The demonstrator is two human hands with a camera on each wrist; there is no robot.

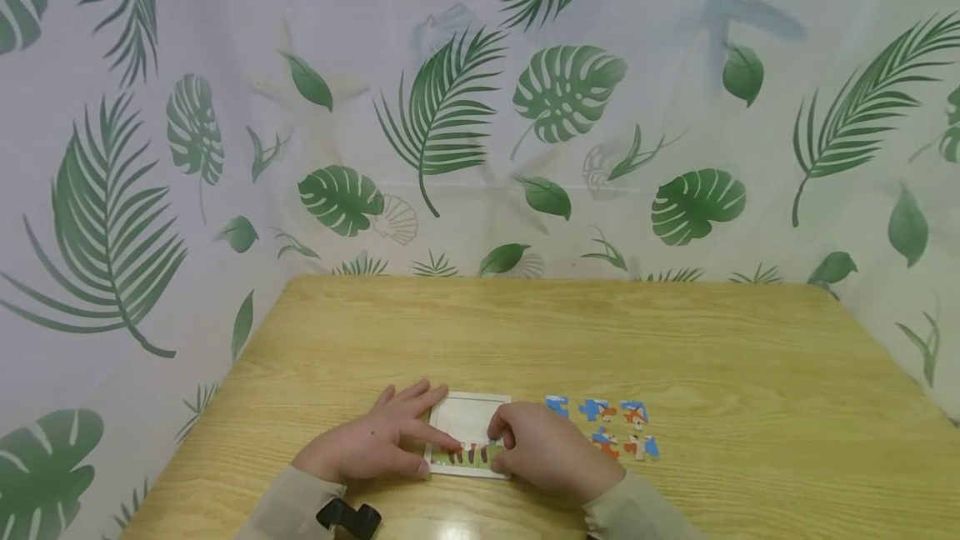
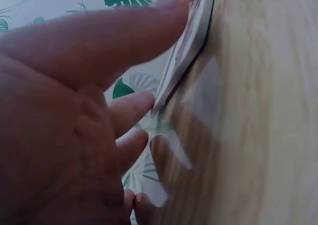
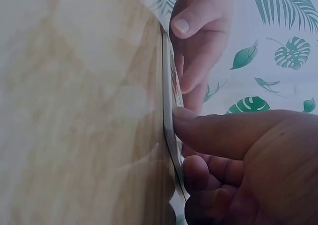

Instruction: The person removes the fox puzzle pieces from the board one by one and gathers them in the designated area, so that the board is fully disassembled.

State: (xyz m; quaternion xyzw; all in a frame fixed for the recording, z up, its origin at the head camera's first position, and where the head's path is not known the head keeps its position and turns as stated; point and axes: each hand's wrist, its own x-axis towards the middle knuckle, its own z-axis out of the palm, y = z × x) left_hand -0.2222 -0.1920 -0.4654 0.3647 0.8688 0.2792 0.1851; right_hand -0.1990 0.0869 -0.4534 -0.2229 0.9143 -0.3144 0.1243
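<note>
A small white puzzle tray [image 1: 468,420] lies on the table in front of me. A strip of joined puzzle pieces [image 1: 470,455], green with dark reddish stripes, fills its lower edge. My left hand [image 1: 381,442] spreads over the tray's left side, its index fingertip touching the strip and other fingertips at the upper left corner. At the lower right corner, my right hand [image 1: 551,447] pinches a puzzle piece [image 1: 493,445] between thumb and curled index finger, largely hidden by them. The right wrist view shows the right thumb [image 3: 218,133] against the tray's edge [image 3: 169,120].
Several loose puzzle pieces, blue, orange and white, lie right of the tray, among them a blue one [image 1: 557,404] and a fox-coloured one [image 1: 634,413]. My right hand partly covers some. Behind the wooden table [image 1: 525,332] hangs a leaf-print curtain [image 1: 465,215].
</note>
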